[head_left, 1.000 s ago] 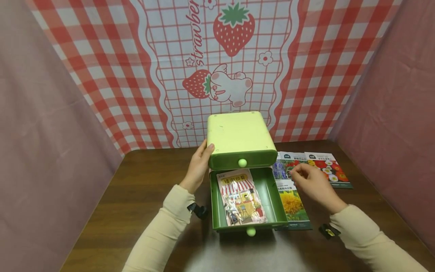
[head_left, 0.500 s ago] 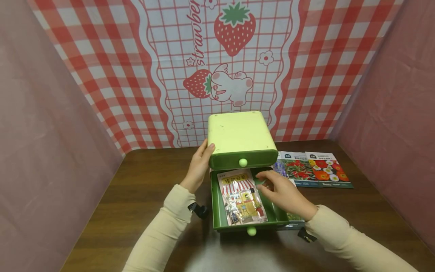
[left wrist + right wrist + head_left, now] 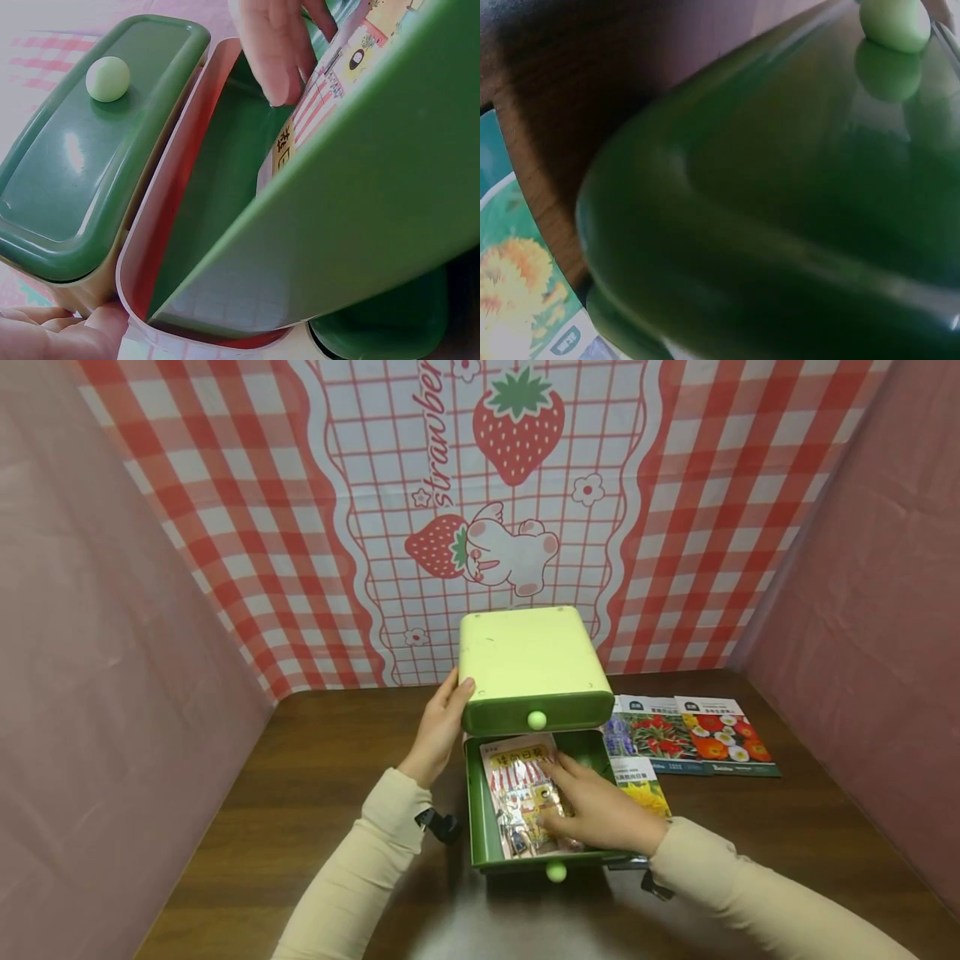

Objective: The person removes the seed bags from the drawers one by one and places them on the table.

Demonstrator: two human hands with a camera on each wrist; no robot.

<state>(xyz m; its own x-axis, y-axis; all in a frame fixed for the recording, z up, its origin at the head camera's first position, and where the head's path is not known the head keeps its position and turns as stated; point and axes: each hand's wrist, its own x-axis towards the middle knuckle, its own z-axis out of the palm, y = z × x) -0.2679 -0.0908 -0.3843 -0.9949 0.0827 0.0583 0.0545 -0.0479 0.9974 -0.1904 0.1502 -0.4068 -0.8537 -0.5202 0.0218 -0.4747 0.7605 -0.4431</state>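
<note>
A small cabinet [image 3: 528, 652] with a pale yellow-green body and green drawers stands on the table. Its lower drawer [image 3: 480, 847] is pulled out, while the upper drawer [image 3: 495, 717] is closed. Inside the lower drawer lies a pink seed packet [image 3: 513, 777] with a striped awning picture. My right hand [image 3: 600, 806] reaches over the drawer's right side, fingers and thumb spread on the packet; its fingers [image 3: 274, 67] appear beside the packet in the left wrist view. My left hand [image 3: 438, 731] rests against the cabinet's left side, thumb near the top front corner.
Several flower seed packets lie right of the cabinet, among them one with red and white poppies [image 3: 723, 735] and one with a yellow flower [image 3: 641, 781], partly behind my right arm. A checked strawberry cloth [image 3: 300, 527] hangs behind; pink cloth [image 3: 862, 610] hangs at both sides.
My right hand has moved left from above the flower packets into the open drawer and down onto the pink packet. The left hand and the cabinet stay in place.
</note>
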